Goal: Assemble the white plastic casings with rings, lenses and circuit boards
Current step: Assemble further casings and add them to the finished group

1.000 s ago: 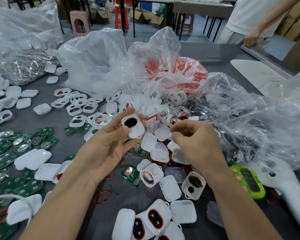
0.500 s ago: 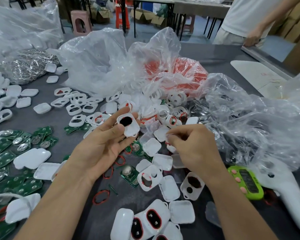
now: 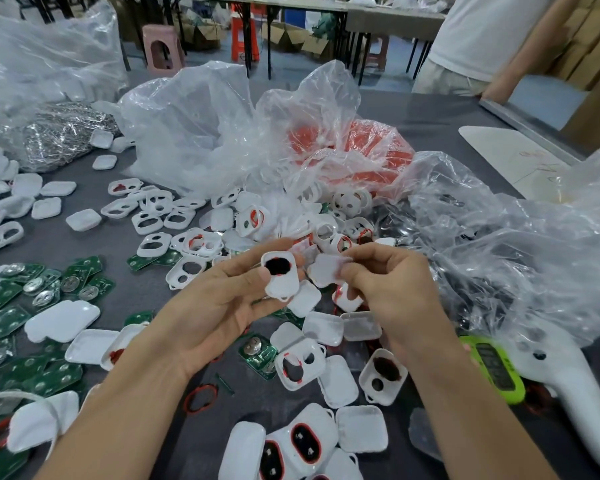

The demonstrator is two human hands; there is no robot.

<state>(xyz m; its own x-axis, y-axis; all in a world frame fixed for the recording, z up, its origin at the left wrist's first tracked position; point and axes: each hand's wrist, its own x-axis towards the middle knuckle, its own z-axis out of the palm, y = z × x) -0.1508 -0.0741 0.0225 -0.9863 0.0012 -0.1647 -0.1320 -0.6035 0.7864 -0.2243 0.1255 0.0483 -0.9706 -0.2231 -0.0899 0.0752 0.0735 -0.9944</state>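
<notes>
- The left hand is grasping a white casing, thumb over its left edge and fingers curled behind it. The casing stands roughly upright, open side to the camera, with a dark oval patch in its upper half.
- The right hand is pinching a small white square piece between thumb and forefinger, just right of the casing. Can't tell if it's a lens or a cover, tbh.
- Both hands hover over the grey table, right above the middle of a messy heap of loose white casing parts.
- Just near of the hands sits a shell with red-edged holes, and right of it another shell with a dark insert.
- At the near edge, centre, there's a cluster of casings with red-ringed dark ovals.
- A loose red ring lies on the table beside the left forearm.
- The left side is covered in green circuit boards with round silver contacts.
- On the far side are crumpled clear plastic bags, one holding orange-red stuff, plus a bag of shiny metal bits at far left.
- Over on the right, a lime-green gadget lies next to a white pistol-shaped tool.
- Another person in a white shirt stands at the far right.
</notes>
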